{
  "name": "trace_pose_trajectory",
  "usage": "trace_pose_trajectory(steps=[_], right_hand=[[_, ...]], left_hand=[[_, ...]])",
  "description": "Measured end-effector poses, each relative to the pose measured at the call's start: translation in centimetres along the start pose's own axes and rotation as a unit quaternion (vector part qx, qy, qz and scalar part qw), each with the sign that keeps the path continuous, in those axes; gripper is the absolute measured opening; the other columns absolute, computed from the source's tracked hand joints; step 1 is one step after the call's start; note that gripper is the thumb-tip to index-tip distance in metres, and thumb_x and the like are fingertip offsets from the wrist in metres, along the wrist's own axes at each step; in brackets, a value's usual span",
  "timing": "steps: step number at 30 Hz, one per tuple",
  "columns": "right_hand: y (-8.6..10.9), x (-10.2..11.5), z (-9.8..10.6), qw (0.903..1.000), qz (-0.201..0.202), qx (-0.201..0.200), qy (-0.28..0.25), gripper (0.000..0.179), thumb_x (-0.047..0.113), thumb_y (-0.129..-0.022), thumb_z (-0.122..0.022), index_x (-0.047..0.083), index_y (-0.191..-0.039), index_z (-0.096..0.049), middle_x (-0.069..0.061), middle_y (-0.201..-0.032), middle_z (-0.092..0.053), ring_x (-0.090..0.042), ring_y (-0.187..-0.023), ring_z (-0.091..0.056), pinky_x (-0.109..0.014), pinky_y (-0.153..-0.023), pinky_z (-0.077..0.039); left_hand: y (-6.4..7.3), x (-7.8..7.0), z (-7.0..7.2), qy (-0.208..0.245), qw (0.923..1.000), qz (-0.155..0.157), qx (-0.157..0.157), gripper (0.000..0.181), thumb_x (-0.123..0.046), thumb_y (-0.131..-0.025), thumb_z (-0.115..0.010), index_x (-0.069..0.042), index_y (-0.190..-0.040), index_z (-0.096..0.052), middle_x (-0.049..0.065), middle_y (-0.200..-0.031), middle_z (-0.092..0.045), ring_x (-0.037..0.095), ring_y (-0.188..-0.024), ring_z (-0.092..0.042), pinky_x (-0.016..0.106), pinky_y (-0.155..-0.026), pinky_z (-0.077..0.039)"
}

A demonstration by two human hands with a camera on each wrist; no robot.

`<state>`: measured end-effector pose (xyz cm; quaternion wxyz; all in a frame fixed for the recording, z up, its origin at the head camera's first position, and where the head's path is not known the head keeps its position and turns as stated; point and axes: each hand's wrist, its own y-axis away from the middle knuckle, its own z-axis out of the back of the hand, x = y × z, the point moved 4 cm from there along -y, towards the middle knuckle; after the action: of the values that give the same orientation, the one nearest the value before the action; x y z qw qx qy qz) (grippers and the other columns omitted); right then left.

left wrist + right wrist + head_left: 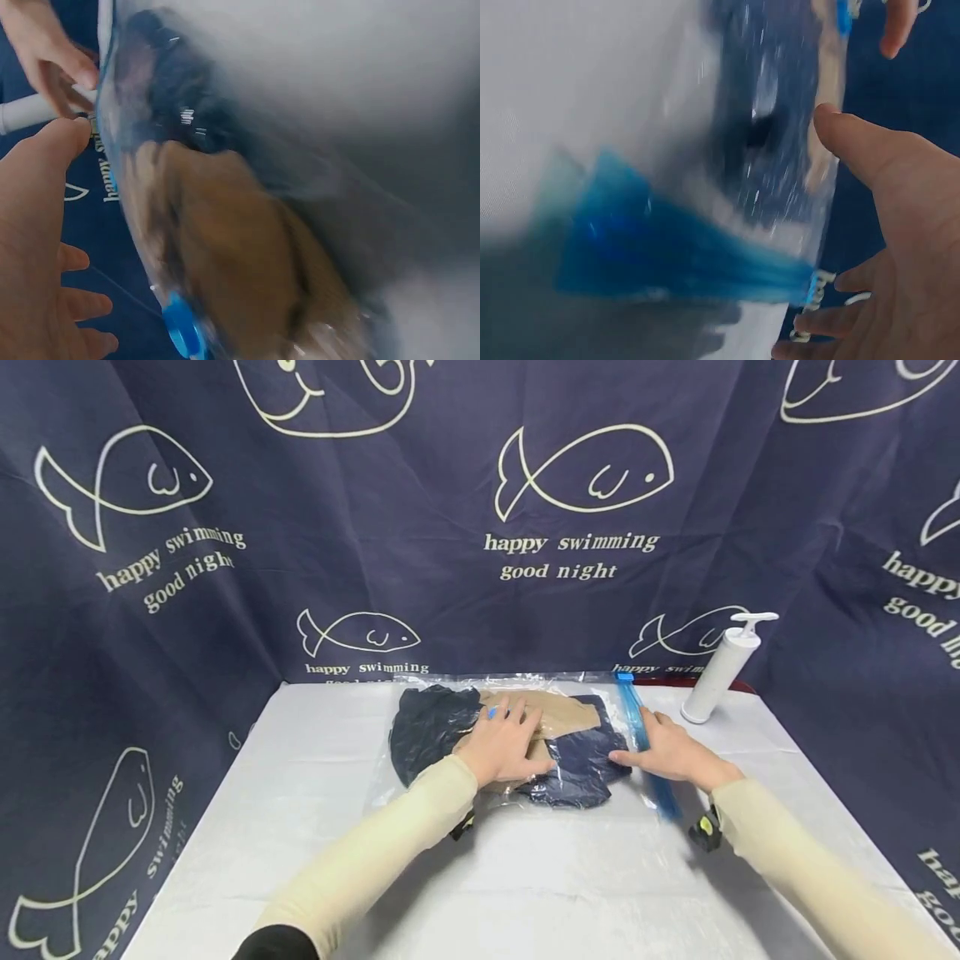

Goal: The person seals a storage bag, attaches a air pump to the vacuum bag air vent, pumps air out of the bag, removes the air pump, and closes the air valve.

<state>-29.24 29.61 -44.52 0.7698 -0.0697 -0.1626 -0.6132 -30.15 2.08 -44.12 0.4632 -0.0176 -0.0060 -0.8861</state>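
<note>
Under the loosely spread left hand (pixel 504 745), a clear rectangular plastic bag (pixel 630 790) is seen; its blue zip strip (pixel 632 706), under the similarly spread right hand (pixel 672 753)

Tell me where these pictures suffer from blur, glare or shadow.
Head view: crisp backdrop lettering, soft shadows on the white table beneath the sleeves, small glints on the clear bag; left wrist view: tan cloth blurred; right wrist view: blue strip smeared, bright glare streaks on the bag beside it.

Two hands (pixel 504 747) (pixel 672 753); one bag (pixel 633 710); one pump (pixel 722 677)
</note>
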Motion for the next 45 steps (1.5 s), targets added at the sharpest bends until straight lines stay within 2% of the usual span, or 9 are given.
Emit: trace_pose_trajectory(steps=[4, 10, 16, 20, 27, 32, 34, 39, 45], right_hand=[[-1.7, -1.4, 0.4, 0.9996, -0.013, 0.024, -0.003, 0.115, 0.064, -0.092, -0.065, -0.025, -0.149, -0.019, -0.052, -0.144, -0.035, -0.063, -0.135, -0.040, -0.069, -0.111, -0.037], [-3.3, -2.8, 0.6, 0.9984, -0.029, 0.046, -0.010, 0.099, 0.053, -0.099, -0.059, -0.027, -0.146, -0.024, -0.050, -0.145, -0.037, -0.063, -0.135, -0.041, -0.068, -0.112, -0.036], [-4.2, -3.3, 1.0, 0.9982, -0.017, 0.049, -0.028, 0.081, 0.039, -0.102, -0.057, -0.027, -0.143, -0.032, -0.049, -0.141, -0.043, -0.063, -0.132, -0.043, -0.067, -0.111, -0.038], [-4.4, -3.6, 1.3, 0.9969, -0.025, 0.053, -0.053, 0.078, 0.035, -0.101, -0.059, -0.026, -0.142, -0.034, -0.047, -0.141, -0.044, -0.061, -0.132, -0.044, -0.066, -0.111, -0.039], [-3.8, -3.5, 1.0, 0.9957, -0.033, 0.048, -0.073, 0.077, 0.031, -0.100, -0.063, -0.024, -0.145, -0.032, -0.046, -0.134, -0.051, -0.057, -0.125, -0.054, -0.063, -0.106, -0.045], [-2.5, -2.9, 0.5, 0.9970, -0.011, 0.029, -0.071, 0.078, 0.031, -0.099, -0.065, -0.024, -0.144, -0.034, -0.046, -0.130, -0.054, -0.056, -0.120, -0.057, -0.065, -0.105, -0.045], [-1.9, -2.6, 0.2, 0.9962, -0.003, 0.026, -0.083, 0.079, 0.031, -0.098, -0.066, -0.024, -0.144, -0.033, -0.045, -0.127, -0.056, -0.050, -0.108, -0.065, -0.064, -0.102, -0.047], [0.0, -1.5, -0.8, 0.9877, -0.007, 0.047, -0.149, 0.080, 0.028, -0.098, -0.068, -0.022, -0.147, -0.029, -0.037, -0.118, -0.062, -0.021, -0.072, -0.070, -0.045, -0.083, -0.058], [2.3, -0.6, -1.7, 0.9705, -0.019, 0.064, -0.232, 0.078, 0.022, -0.098, -0.068, -0.022, -0.148, -0.028, -0.030, -0.115, -0.063, -0.018, -0.075, -0.070, -0.032, -0.068, -0.060]], left_hand=[[-1.7, -0.6, 0.3, 0.029, 0.9995, 0.000, 0.009, 0.093, -0.080, -0.092, -0.043, -0.022, -0.162, -0.029, 0.011, -0.166, -0.032, 0.039, -0.155, -0.027, 0.062, -0.112, -0.041], [-3.7, -1.2, 0.7, 0.017, 0.9995, -0.003, 0.026, 0.094, -0.078, -0.094, -0.042, -0.021, -0.165, -0.021, 0.016, -0.170, -0.024, 0.042, -0.157, -0.019, 0.059, -0.109, -0.047], [-4.4, -2.3, 0.4, 0.017, 0.9981, -0.015, 0.057, 0.088, -0.076, -0.095, -0.044, -0.025, -0.164, -0.025, 0.011, -0.168, -0.029, 0.038, -0.155, -0.027, 0.055, -0.111, -0.046], [-4.5, -3.2, -0.2, -0.016, 0.9974, -0.035, 0.060, 0.084, -0.076, -0.095, -0.045, -0.028, -0.162, -0.030, 0.009, -0.165, -0.036, 0.036, -0.152, -0.036, 0.051, -0.110, -0.047], [-3.7, -3.8, -1.1, -0.067, 0.9945, -0.061, 0.052, 0.082, -0.075, -0.096, -0.043, -0.027, -0.162, -0.032, 0.011, -0.163, -0.039, 0.034, -0.149, -0.041, 0.046, -0.107, -0.051], [-2.6, -3.3, -1.2, -0.051, 0.9944, -0.076, 0.053, 0.081, -0.073, -0.096, -0.046, -0.026, -0.161, -0.033, 0.010, -0.163, -0.039, 0.033, -0.150, -0.040, 0.048, -0.105, -0.052], [-1.9, -2.9, -1.3, -0.042, 0.9941, -0.081, 0.059, 0.081, -0.073, -0.096, -0.045, -0.027, -0.162, -0.031, 0.009, -0.164, -0.037, 0.034, -0.152, -0.036, 0.050, -0.106, -0.050], [0.4, -2.0, -1.5, -0.033, 0.9917, -0.103, 0.070, 0.081, -0.073, -0.098, -0.043, -0.028, -0.164, -0.027, 0.007, -0.168, -0.032, 0.033, -0.155, -0.029, 0.054, -0.116, -0.041], [2.4, -1.5, -1.3, -0.037, 0.9875, -0.137, 0.068, 0.080, -0.071, -0.098, -0.046, -0.026, -0.163, -0.029, 0.006, -0.165, -0.034, 0.031, -0.154, -0.032, 0.055, -0.118, -0.039]])
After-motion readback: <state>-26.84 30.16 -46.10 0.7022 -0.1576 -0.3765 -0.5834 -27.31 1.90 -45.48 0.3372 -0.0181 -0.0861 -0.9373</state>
